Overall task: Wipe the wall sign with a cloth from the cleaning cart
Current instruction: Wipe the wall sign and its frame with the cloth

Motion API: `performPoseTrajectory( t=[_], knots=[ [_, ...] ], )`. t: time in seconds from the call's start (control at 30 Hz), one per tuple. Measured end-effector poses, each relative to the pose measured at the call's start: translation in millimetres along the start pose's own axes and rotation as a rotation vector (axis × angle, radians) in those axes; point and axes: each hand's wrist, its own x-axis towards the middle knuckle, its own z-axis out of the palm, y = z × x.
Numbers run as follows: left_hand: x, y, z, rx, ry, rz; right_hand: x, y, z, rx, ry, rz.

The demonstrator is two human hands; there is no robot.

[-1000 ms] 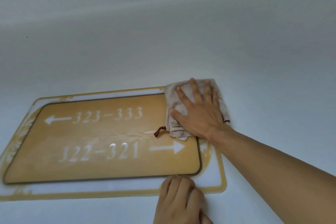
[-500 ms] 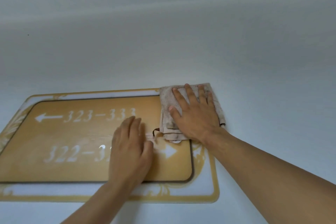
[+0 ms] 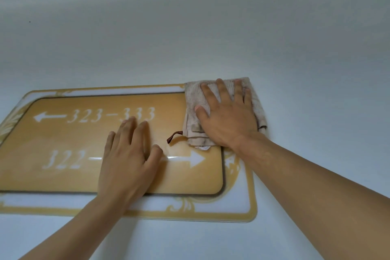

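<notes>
The right hand (image 3: 229, 120) presses a folded cloth (image 3: 194, 112) flat, fingers spread, on the room-number sign's (image 3: 63, 143) far right corner. The left hand (image 3: 128, 158) lies open mid-sign, holding nothing. Judged risks: smudging wiped acrylic, or the cloth slipping onto the wall (image 3: 190, 27).

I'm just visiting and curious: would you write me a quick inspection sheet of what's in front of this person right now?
Surface: plain pale wall, no marks seen beyond one tiny dark speck at upper left.
Job's things: wall sign, gold, reading 323-333 with a left arrow and 322- with a right arrow, part hidden by a hand; folded cloth, beige and soiled, over the sign's top right corner, small brown loop hanging at its lower left.
Clutter: nothing seen.
Grippers: right hand flat on the cloth; left hand flat on the sign, empty.
Cables: nothing seen.
Surroundings: only wall; the cleaning cart is out of view.
</notes>
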Motion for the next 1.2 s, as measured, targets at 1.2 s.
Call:
performPoseTrajectory(
  t=[1.2],
  knots=[
    [-3.1,4.6,-1.4,0.022,-0.032,0.014,8.7,-38.7,6.4,-0.098,-0.030,0.093]
  ],
)
